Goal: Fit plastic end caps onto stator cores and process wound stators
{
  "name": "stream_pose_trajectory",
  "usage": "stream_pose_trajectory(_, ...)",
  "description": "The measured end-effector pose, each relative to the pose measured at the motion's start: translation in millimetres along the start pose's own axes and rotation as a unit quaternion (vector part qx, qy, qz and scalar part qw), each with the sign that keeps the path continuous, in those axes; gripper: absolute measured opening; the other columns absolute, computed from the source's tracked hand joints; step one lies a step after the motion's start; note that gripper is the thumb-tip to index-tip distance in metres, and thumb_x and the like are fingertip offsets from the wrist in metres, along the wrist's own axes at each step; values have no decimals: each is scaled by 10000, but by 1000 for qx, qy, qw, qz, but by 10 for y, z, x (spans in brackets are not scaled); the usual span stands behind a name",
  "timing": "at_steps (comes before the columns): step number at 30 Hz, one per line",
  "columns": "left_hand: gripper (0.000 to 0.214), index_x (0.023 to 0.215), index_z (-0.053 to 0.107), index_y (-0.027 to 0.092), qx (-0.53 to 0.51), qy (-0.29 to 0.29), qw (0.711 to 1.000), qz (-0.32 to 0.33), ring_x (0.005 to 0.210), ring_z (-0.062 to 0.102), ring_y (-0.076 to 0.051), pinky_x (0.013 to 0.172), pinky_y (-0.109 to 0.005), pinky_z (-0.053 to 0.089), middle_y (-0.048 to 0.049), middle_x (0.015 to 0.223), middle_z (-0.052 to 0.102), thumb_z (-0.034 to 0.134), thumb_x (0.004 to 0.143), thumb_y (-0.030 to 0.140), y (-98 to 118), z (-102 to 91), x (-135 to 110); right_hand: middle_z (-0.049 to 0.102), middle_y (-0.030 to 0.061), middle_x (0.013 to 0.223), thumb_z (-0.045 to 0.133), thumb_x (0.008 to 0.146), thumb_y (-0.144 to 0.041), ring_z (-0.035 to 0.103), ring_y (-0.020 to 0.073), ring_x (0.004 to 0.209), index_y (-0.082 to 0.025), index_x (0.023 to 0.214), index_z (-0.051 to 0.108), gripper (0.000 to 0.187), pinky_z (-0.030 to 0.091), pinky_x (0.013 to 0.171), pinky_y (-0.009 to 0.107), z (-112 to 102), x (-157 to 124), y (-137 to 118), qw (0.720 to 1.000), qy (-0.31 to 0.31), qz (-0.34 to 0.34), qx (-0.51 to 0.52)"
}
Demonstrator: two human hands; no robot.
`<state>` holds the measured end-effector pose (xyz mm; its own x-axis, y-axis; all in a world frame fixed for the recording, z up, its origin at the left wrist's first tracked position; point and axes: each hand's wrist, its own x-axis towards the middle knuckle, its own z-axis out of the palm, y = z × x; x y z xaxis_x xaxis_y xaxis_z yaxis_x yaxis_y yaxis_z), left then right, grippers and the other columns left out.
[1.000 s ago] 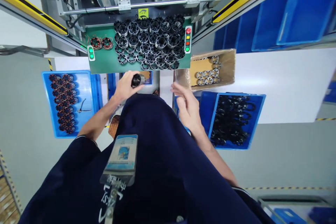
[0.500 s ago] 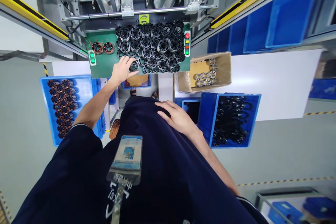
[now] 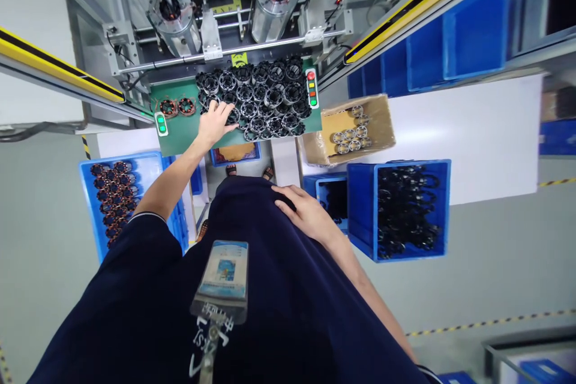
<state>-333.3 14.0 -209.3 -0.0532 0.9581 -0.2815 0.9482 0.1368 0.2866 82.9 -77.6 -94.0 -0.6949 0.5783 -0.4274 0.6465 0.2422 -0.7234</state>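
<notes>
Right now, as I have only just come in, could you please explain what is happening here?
A person's left hand is at the near left corner of the rings massed on a green board, its fingers at one ring; whether they grip it is hard to tell. The right hand rests on dark clothing and holds nothing that shows. Two copper-wound rings lie further left, and a carton with pale rings sits to the right.

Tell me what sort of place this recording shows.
Most likely a factory workstation: rows of metal rings crowd a green bench in front of a metal machine, and a blue bin beside the person holds a heap of dark parts.
</notes>
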Motion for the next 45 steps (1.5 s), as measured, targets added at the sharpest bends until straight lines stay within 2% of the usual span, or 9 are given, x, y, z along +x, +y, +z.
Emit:
stream_pose_trajectory(3,762,1862,681,220,7,-6,1000,1,1808,550,-551,1276,-657,696,-303,1852,700,885,1203,543,13,-11,35,868,156,1596,505,1351,-634,874,396,1514,-369,1800,749,576,703,1407,698,14,20,36,1000,2,1,1)
stream_pose_trajectory(5,748,1847,690,223,2,-7,1000,2,1813,545,-557,1272,-666,703,-314,1853,692,904,1194,520,16,-3,59,861,166,1611,503,1352,-635,870,398,1523,-343,1800,749,589,695,1417,697,20,39,56,1000,0,2,0)
stream_pose_trajectory(14,757,1864,703,282,8,-12,1000,8,1780,548,-534,1230,-614,695,-300,1837,704,850,1204,623,-83,7,119,888,158,1597,525,1342,-606,881,385,1512,-327,1749,782,557,718,1397,661,18,159,166,1000,13,7,-4)
stream_pose_trajectory(23,794,1896,746,302,-34,31,999,-28,1703,633,-526,1407,-626,591,-266,1743,759,906,1173,589,-184,188,137,850,185,1734,524,1339,-599,840,416,1618,-285,1809,759,612,645,1480,691,54,213,330,1000,2,23,6)
stream_pose_trajectory(28,854,1888,730,261,-61,102,988,-94,1742,596,-512,1496,-613,531,-265,1822,682,973,1127,564,-199,367,-49,851,187,1732,506,1343,-617,856,417,1599,-279,1822,760,639,644,1484,668,45,202,377,999,12,33,13)
stream_pose_trajectory(33,781,1787,707,169,-94,167,964,-185,1760,585,-519,1461,-614,590,-323,1790,628,954,1120,492,-232,569,-359,872,166,1688,528,1341,-585,866,402,1587,-311,1808,774,595,675,1450,628,69,196,445,999,27,40,20)
stream_pose_trajectory(36,718,1716,705,166,-119,183,954,-204,1741,617,-499,1440,-599,619,-313,1739,643,950,1106,453,-236,641,-448,881,170,1664,538,1338,-581,870,401,1576,-301,1803,776,593,677,1441,631,114,200,516,999,26,40,23)
stream_pose_trajectory(41,661,1651,680,206,-154,227,937,-215,1672,676,-463,1437,-609,623,-273,1681,666,943,1082,415,-220,618,-489,916,149,1593,646,1287,-595,905,387,1504,-319,1734,826,556,712,1389,594,120,99,830,997,40,54,31)
stream_pose_trajectory(45,603,1582,664,212,-178,279,922,-202,1633,673,-450,1424,-638,619,-254,1610,662,919,1071,405,-100,605,-560,933,159,1570,680,1235,-627,961,369,1304,-286,1646,865,565,777,1255,553,-156,-268,1431,985,111,128,37)
